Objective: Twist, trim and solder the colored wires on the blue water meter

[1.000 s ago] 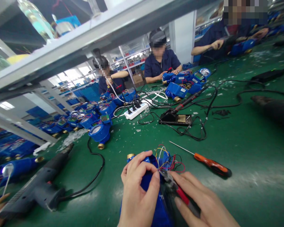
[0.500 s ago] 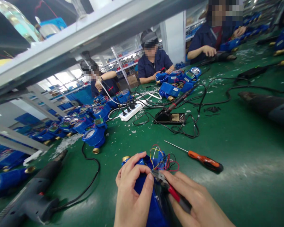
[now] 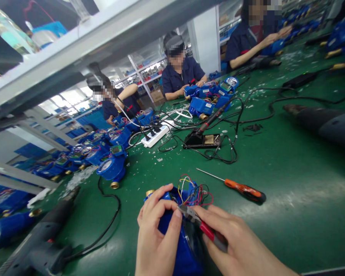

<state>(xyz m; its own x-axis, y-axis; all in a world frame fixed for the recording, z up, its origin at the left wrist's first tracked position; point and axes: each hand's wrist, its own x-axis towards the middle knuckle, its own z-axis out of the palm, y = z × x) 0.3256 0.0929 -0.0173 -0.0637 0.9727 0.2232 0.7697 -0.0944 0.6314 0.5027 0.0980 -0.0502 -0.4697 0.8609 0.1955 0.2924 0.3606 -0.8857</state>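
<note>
A blue water meter point(image 3: 186, 249) with a brass end lies in front of me, partly covered by my hands. My left hand point(image 3: 159, 226) rests over it, thumb and index finger pinched together; whatever is between them is too small to make out. My right hand point(image 3: 232, 237) grips diagonal cutters point(image 3: 207, 230) with red and dark handles. Their jaw tips touch or nearly touch my left fingertips. Thin red, yellow, white and black wires point(image 3: 201, 196) stick up from the meter's far end, just beyond the jaws.
An orange screwdriver point(image 3: 245, 190) lies to the right. Beyond it are a soldering iron in its stand point(image 3: 194, 138) and a white power strip point(image 3: 158, 134). Heat guns lie left point(image 3: 43, 234) and right point(image 3: 327, 124). Several blue meters point(image 3: 112, 168) line the left; co-workers sit across the table.
The view has shifted slightly, so most things sit a little further left. The cutters and both my hands keep nearly the same pose. A co-worker at upper right has moved a hand off a heat gun.
</note>
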